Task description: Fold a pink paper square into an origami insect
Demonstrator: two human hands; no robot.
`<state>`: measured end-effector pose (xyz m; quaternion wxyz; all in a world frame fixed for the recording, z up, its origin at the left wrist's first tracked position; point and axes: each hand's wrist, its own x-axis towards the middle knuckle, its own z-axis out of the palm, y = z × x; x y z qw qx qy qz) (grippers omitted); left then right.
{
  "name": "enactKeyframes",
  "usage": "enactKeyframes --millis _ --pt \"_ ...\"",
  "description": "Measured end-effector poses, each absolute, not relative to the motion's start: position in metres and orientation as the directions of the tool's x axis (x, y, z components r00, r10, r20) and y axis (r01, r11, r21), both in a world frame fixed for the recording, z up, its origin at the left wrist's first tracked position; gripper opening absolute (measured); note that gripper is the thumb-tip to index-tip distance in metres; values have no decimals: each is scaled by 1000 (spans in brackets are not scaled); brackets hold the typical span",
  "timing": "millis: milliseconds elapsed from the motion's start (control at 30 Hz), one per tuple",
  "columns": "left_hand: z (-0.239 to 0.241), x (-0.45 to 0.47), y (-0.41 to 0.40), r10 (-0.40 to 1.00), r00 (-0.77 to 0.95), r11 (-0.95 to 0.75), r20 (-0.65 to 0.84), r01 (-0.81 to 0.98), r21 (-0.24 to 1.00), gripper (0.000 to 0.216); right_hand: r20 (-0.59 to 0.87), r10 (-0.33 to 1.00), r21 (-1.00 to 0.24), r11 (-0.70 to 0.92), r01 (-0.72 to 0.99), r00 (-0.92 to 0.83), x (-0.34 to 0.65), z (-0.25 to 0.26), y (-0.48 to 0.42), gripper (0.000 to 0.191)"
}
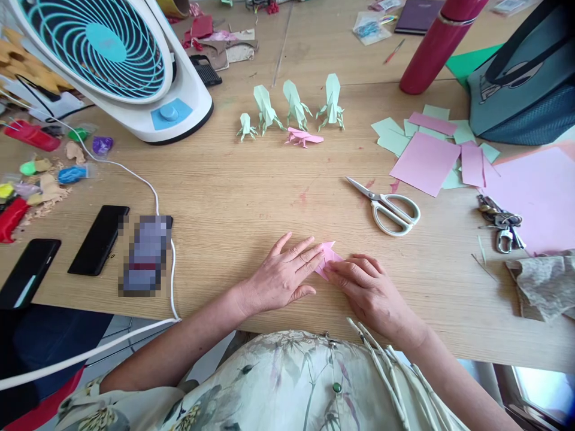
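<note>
A small folded pink paper (pixel 327 256) lies on the wooden table (pixel 251 197) near its front edge. My left hand (pixel 283 276) rests flat beside it, fingers stretched out, fingertips on the paper's left part. My right hand (pixel 366 290) presses its fingertips onto the paper's right edge, fingers held together. Most of the paper is hidden under my fingers.
White scissors (pixel 389 208) lie just behind my right hand. Several green origami figures (pixel 294 108) and a pink one (pixel 303 137) stand further back. Pink and green paper sheets (pixel 431 158), keys (pixel 501 224), a fan (pixel 121 66), phones (pixel 99 239), a red bottle (pixel 433 48) surround.
</note>
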<state>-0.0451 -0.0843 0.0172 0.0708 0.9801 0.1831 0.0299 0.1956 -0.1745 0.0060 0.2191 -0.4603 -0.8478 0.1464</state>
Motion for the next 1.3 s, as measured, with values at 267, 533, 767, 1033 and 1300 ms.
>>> enactKeyframes --millis 267,533,767,1033,1300 --pt "16 -49 -85 384 923 -915 -18 383 126 64 228 846 -434 531 728 -481 195 6 -174 58" --pt "17 -50 -85 370 927 -921 -68 375 101 76 260 849 -446 527 723 -459 194 14 -171 53" --pt "14 -50 -84 362 931 -923 -51 365 124 80 259 866 -541 497 678 -428 194 16 -143 39" --pt "9 -52 -84 362 932 -912 8 352 210 80 240 901 -595 431 679 -362 187 8 -129 26" --pt "6 -60 -91 385 908 -917 165 356 182 64 279 876 -575 480 663 -393 187 3 -129 28"
